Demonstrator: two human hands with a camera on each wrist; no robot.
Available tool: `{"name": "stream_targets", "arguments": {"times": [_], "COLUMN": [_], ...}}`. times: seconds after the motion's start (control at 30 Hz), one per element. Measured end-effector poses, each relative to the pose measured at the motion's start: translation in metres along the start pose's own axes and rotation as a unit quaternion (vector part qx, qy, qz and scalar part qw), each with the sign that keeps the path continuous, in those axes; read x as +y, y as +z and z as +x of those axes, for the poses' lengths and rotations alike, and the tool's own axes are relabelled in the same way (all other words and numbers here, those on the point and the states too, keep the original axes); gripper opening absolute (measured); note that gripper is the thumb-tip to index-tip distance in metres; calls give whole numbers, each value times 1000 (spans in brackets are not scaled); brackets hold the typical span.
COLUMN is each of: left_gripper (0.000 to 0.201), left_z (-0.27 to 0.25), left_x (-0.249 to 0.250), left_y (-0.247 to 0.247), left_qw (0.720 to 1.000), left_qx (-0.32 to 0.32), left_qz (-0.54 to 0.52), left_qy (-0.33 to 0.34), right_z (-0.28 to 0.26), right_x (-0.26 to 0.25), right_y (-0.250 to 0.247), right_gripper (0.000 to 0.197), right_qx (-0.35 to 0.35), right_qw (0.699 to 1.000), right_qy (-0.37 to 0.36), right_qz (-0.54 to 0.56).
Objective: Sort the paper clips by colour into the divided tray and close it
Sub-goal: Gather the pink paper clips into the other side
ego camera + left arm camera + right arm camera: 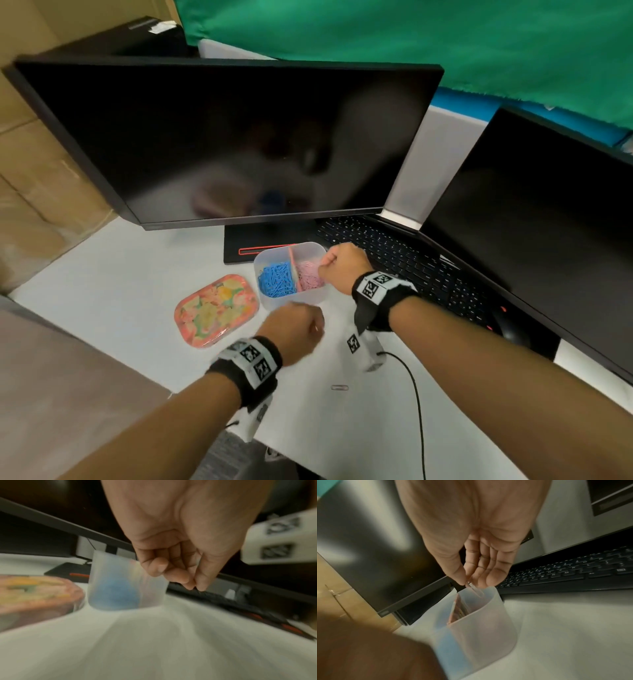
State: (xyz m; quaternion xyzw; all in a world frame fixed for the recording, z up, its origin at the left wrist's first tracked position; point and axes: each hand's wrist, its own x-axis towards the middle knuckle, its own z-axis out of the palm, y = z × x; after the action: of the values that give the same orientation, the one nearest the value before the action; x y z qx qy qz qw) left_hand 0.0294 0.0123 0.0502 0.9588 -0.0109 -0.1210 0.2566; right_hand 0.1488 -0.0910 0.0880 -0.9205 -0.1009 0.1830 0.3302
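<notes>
A translucent divided tray (291, 302) stands open on the white desk, with blue clips (276, 279) in its left compartment and pink clips (310, 277) in its right. My right hand (323, 262) hovers over the pink side and pinches a pale pink clip (474, 589) just above the tray's rim (489, 595). My left hand (317, 325) hangs in front of the tray wall (126, 588) with its fingertips (200, 588) pinched together; blur hides whether anything is between them. The floral lid (215, 311) lies left of the tray. One loose clip (339, 388) lies on the desk near me.
A dark monitor (222, 137) with its black stand base (239, 251) rises right behind the tray. A black keyboard (394, 260) and a mouse (510, 329) lie to the right under a second screen (531, 222). A black cable (418, 394) crosses the near desk.
</notes>
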Motion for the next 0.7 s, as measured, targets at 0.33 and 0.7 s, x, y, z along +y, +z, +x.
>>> {"name": "stream_targets", "arguments": {"times": [0.33,0.7], "left_gripper": [31,20], "left_z": [-9,-10], "left_x": [18,33], "left_y": [72,55], "left_qw": [971,981], "left_qx": [-183,-125], "left_qz": [131,141], "left_qy": [78,35], "right_z": [-28,-83], "right_x": [42,134], "right_y": [-11,1], "right_gripper": [23,18], "right_qx": [1,-18], "right_qw": [1000,997], "right_qy": [-12,76], "right_qz": [-17,-3]}}
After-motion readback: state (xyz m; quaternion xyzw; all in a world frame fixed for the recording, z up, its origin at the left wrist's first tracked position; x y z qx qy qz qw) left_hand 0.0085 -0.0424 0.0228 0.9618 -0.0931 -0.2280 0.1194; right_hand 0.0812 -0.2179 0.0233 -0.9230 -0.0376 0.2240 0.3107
